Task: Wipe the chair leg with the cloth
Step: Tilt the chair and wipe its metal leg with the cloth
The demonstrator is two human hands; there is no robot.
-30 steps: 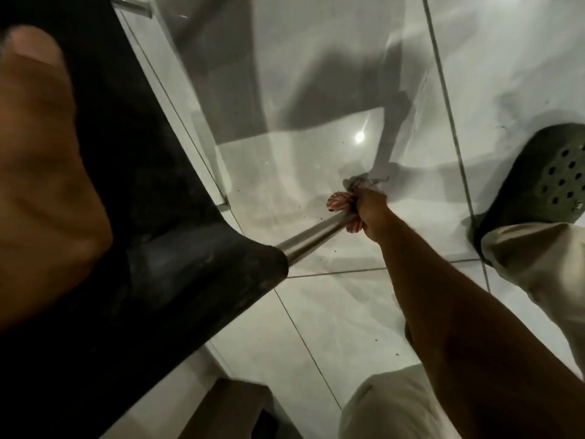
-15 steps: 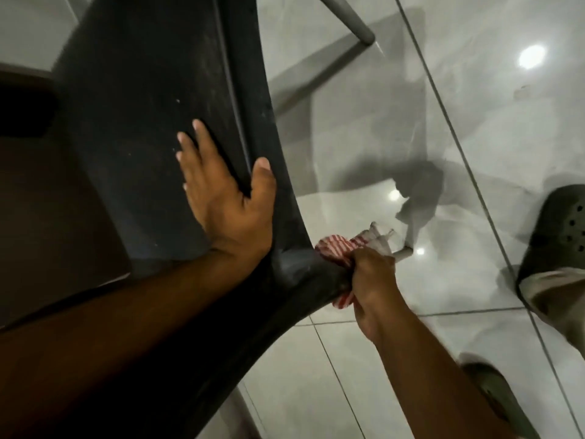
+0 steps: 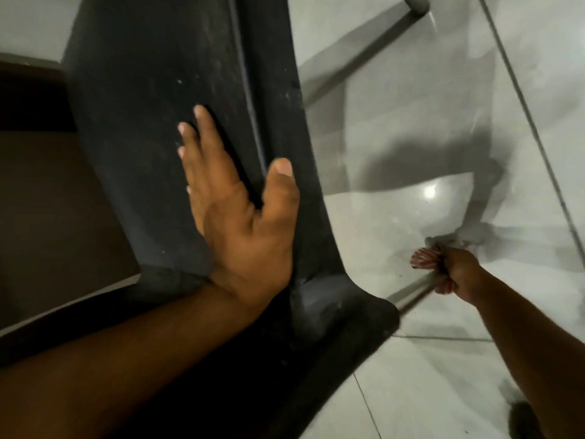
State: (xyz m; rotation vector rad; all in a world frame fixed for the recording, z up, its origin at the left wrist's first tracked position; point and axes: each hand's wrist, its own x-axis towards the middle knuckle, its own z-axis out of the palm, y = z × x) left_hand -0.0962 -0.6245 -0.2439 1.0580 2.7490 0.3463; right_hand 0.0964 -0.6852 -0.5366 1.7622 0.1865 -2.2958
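Across the left and middle of the view spreads the black plastic chair seat [image 3: 152,90], tilted, its dusty surface flecked with pale specks and a raised ridge running down near its right edge. No brand, label or writing can be read on it or anywhere else. Beneath and to the right lies the glossy pale tiled floor [image 3: 411,153], crossed by dark grout lines, shadows and one bright spot of reflected light. At far left sits a brown surface [image 3: 41,198] with a pale edge.

The left hand [image 3: 240,223] lies flat on the seat, fingers straight and close together, thumb spread apart over the ridge, gripping nothing. The left forearm fills the lower left.

From the seat's lower right corner the metal chair leg [image 3: 411,294] runs out toward the floor. The right hand [image 3: 459,274] is closed around it, fingers curled tight on the red-and-white striped cloth [image 3: 424,258], which is bunched against the leg and sticks out above the fist. Another grey leg [image 3: 414,1] shows at the top edge.
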